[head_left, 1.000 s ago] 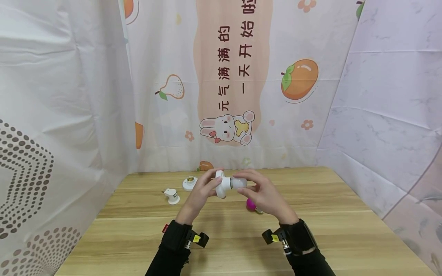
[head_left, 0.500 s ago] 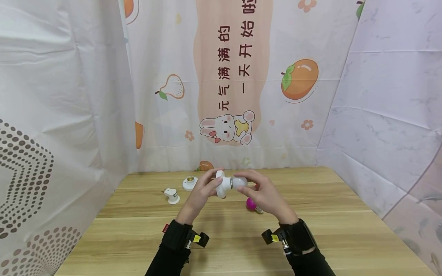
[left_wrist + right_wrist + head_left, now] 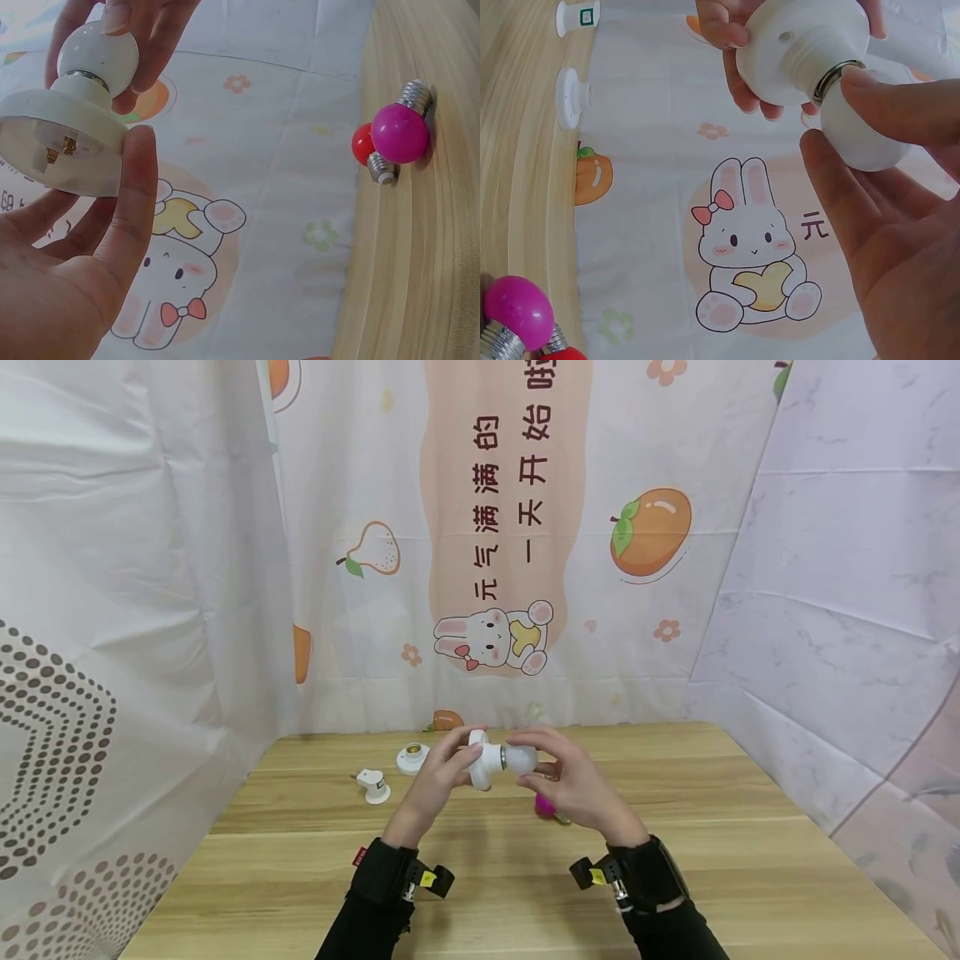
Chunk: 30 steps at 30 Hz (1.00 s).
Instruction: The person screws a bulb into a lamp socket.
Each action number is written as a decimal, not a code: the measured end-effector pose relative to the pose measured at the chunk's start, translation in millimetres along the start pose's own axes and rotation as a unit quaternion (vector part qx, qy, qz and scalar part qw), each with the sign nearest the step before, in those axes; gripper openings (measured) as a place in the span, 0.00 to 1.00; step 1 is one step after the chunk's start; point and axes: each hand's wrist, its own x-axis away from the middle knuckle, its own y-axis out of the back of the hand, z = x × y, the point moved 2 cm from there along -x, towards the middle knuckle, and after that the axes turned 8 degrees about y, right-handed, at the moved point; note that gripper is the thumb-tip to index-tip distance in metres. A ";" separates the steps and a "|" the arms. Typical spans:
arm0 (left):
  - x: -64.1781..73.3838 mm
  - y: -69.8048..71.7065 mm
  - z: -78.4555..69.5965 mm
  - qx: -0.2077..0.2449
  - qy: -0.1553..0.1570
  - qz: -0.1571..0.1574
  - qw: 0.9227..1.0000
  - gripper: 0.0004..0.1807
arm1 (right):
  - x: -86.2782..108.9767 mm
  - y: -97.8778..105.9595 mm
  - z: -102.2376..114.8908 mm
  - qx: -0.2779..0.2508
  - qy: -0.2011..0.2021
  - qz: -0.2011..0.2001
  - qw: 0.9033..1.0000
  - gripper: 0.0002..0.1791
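Note:
In the head view my left hand (image 3: 437, 779) holds a white round-based lamp holder (image 3: 487, 763) by its rim, raised above the table. A white light bulb (image 3: 519, 760) sits in the socket's mouth, a sliver of its metal screw base showing. My right hand (image 3: 579, 785) has its thumb and fingers curved around the bulb's globe. From the left wrist, brass contacts (image 3: 69, 145) appear inside the hollow back of the holder. The right wrist view shows the thumb (image 3: 900, 105) lying over the bulb near its metal collar.
A magenta bulb (image 3: 400, 133) and a red bulb (image 3: 362, 144) lie together on the wooden table (image 3: 675, 860). Toward the back left are another white lamp holder (image 3: 412, 758) and a white plug-in socket (image 3: 372, 786). Printed curtains (image 3: 360, 635) enclose the table.
My right thumb and fingers have shifted slightly around the bulb, leaving more of its globe visible. The left hand and lamp holder keep their place.

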 end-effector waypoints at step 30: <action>0.6 0.1 0.9 -0.014 -0.006 0.004 1.000 0.28 | 0.7 1.7 1.8 0.039 -0.021 0.002 0.999 0.28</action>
